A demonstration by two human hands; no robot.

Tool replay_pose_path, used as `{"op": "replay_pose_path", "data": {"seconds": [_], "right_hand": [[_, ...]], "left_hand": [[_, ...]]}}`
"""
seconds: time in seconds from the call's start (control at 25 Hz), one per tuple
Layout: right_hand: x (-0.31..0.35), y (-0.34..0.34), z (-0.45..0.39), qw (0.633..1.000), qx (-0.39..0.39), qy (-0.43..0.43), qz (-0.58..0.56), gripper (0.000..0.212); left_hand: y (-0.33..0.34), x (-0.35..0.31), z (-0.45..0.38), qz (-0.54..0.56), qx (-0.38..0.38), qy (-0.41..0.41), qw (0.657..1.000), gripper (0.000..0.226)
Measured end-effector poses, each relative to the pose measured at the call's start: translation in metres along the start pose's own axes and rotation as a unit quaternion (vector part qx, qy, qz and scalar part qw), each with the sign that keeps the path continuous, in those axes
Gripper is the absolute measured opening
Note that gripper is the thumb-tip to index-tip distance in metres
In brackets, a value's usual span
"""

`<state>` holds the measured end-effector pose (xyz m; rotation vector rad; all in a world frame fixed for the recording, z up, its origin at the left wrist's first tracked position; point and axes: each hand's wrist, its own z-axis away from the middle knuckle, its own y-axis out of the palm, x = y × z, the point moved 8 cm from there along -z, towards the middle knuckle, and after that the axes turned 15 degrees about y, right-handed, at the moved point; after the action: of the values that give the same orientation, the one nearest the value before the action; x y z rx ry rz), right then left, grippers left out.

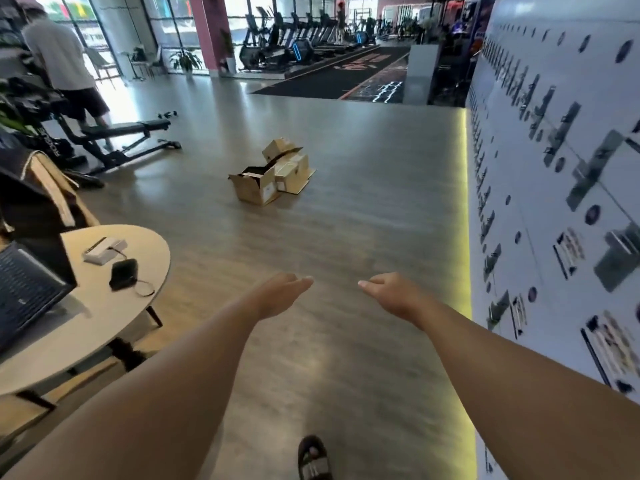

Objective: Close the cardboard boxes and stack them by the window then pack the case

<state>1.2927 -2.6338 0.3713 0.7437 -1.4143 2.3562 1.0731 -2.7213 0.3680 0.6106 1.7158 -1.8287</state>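
Observation:
Several brown cardboard boxes [273, 171] lie in a loose heap on the grey floor, well ahead of me in the middle of the room. The nearest one [256, 185] has its flaps open and dark contents showing; another sits tilted on top at the back. My left hand [280, 294] and my right hand [391, 294] reach forward over the floor, far short of the boxes. Both hold nothing, and their fingers hang loosely curled. Tall windows [104, 26] stand at the far left.
A round table [138, 306] at my left carries a laptop [24, 285], a white device and a small black pouch. A weight bench [124, 133] and a person in a white shirt [59, 53] are at the back left. A white wall [554, 168] runs along my right.

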Motion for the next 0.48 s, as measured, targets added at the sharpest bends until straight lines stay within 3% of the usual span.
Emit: {"op": "replay_pose_path", "data": {"seconds": [0.2,0.48], "right_hand": [[0.051,-0.051,-0.158,1.000,0.000,0.015,0.004,0.048],[0.089,-0.127,-0.365,1.000,0.006,0.020,-0.002,0.046]], "left_hand": [[-0.047,0.041,-0.165,-0.009,0.014,-0.010,1.000,0.064],[-0.089,0.047,-0.391,-0.032,0.052,-0.008,0.998,0.064]]}}
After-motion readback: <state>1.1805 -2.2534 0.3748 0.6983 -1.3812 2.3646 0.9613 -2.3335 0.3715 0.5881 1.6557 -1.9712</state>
